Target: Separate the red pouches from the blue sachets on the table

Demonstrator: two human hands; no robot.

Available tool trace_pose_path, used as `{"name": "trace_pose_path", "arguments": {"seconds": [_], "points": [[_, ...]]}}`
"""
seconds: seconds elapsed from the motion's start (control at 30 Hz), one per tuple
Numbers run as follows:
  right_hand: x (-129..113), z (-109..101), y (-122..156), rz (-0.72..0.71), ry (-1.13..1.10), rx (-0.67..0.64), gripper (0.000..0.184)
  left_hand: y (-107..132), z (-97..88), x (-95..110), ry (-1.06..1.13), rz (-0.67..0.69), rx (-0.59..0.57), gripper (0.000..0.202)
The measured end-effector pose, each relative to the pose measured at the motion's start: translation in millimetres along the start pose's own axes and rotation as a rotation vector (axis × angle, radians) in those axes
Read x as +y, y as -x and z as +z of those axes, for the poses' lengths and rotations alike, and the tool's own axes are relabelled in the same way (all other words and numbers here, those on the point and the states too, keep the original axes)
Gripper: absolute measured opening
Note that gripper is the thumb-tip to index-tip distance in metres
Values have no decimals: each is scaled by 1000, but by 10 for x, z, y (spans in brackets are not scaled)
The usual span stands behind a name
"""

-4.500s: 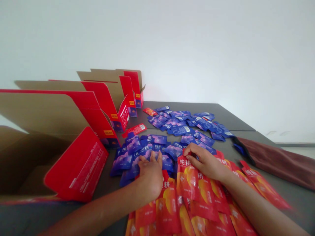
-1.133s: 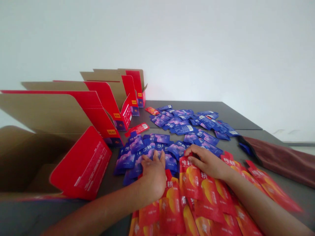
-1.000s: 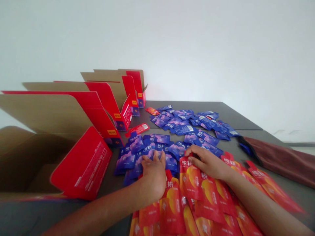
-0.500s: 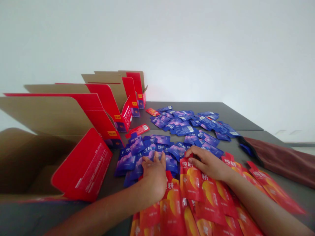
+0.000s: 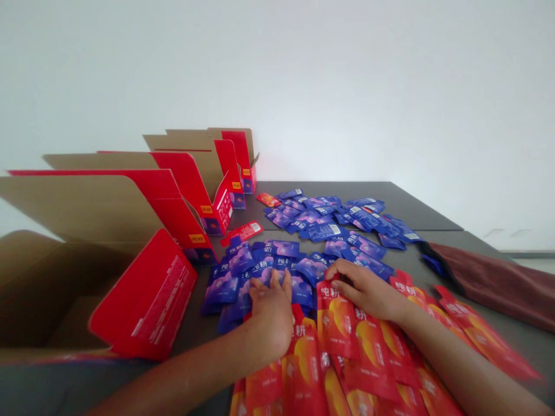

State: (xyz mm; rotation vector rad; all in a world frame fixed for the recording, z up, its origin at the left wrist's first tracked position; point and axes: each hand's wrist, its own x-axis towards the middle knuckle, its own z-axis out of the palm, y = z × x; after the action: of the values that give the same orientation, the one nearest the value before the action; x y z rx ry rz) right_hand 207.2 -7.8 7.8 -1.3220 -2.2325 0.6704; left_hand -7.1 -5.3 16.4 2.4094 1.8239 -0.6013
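Note:
My left hand [image 5: 272,312] rests with spread fingers on the near edge of the blue-purple pouches [image 5: 223,286], where they meet the red ones. Its fingertips touch the blue pouches, and nothing shows gripped in it. At the top end of a red-orange pouch [image 5: 337,323], my right hand [image 5: 368,288] has its thumb and fingers closed on the pouch's spout corner. More red pouches [image 5: 303,370] lie overlapping in rows beneath both wrists, nearest me. Part of these rows is hidden by my forearms.
Open red cardboard boxes [image 5: 145,294] stand in a row along the left. A looser heap of blue pouches [image 5: 321,216] lies farther back on the grey table [image 5: 368,189]. A lone red pouch [image 5: 243,232] sits near the boxes. A brown bag [image 5: 489,277] lies at right.
The view has shifted very slightly. Both hands stay in the same places, and the pouches show no visible movement.

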Motion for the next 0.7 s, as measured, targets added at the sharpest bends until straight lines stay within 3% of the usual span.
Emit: {"name": "trace_pose_path", "arguments": {"seconds": [0.7], "points": [[14,-4,10,3,0,1,11,-17,21,-1,-23,5,-3,74]]}}
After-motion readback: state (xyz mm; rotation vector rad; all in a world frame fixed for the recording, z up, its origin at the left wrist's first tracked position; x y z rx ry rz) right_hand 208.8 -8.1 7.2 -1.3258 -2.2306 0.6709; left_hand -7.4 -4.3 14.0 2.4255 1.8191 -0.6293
